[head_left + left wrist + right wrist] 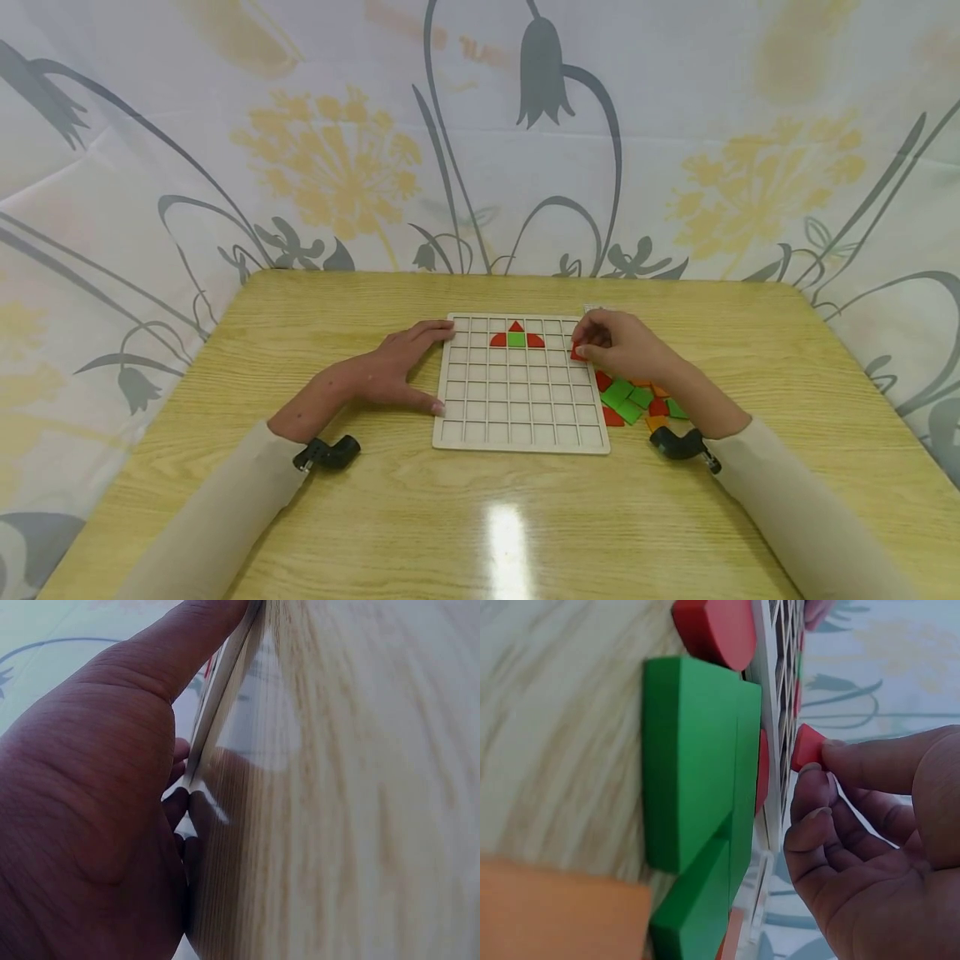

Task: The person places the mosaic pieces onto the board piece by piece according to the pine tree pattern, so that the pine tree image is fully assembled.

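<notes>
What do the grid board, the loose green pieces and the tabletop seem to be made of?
Grid board: probably pale wood or fibreboard, matte, judging by its cream colour and lack of strong glare.
Green pieces: painted wood or plastic, smooth; the solid, even colour shows no grain.
Tabletop: wood or wood-look laminate, glossy; grain streaks show, and light reflects brightly off it.

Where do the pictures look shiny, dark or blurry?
Head view: white glare shines on the table near the bottom edge; left wrist view: the left hand looks dark and shadowy; right wrist view: the close orange piece at the lower left looks blurry.
</notes>
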### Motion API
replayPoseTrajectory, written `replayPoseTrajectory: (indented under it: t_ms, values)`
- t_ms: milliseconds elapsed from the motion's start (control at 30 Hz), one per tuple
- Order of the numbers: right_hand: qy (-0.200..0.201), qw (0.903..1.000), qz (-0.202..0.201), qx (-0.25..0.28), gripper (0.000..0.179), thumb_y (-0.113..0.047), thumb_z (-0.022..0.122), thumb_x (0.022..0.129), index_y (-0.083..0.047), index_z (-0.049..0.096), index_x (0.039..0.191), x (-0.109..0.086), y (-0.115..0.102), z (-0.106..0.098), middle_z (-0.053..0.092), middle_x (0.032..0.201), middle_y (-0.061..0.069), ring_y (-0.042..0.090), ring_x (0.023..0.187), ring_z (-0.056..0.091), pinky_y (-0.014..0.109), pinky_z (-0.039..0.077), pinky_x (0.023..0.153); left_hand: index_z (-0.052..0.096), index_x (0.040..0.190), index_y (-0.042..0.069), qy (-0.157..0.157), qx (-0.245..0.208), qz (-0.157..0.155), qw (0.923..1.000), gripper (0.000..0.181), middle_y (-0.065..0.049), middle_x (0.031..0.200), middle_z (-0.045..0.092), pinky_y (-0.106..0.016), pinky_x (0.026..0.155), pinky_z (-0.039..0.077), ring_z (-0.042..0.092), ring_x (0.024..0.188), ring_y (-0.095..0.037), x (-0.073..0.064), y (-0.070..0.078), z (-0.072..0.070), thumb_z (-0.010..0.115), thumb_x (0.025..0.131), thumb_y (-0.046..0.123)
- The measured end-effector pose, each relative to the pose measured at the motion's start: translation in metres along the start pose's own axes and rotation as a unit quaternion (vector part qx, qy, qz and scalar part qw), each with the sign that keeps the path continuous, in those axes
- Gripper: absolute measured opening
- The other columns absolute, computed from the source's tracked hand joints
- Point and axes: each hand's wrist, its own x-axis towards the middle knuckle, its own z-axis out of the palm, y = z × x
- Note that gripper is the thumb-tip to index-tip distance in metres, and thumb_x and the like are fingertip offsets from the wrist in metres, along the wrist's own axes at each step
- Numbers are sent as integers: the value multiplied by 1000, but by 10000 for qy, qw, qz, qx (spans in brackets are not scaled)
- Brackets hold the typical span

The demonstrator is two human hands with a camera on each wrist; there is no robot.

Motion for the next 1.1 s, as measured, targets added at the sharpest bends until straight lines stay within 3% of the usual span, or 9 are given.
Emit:
replayPoseTrajectory:
  t_ms: [500, 1100]
  values:
    - [-71, 9999, 137, -76, 4, -9, 71, 102, -8, 71, 107, 19, -4, 14, 70, 97, 5, 21, 85, 64, 34, 54, 78, 23, 169, 8, 15, 12, 22, 10000, 111, -8, 177, 13, -65, 125, 16, 14, 163, -33, 0, 0, 0, 86, 87, 50]
    - [-260, 9995, 17, -202, 5, -5, 70, 102, -4, 72, 106, 25, -9, 17, 70, 97, 6, 20, 83, 64, 37, 54, 78, 22, 169, 9, -12, 24, 17, 10000, 111, -7, 177, 12, -63, 126, 14, 13, 163, -32, 1, -4, 1, 85, 88, 51]
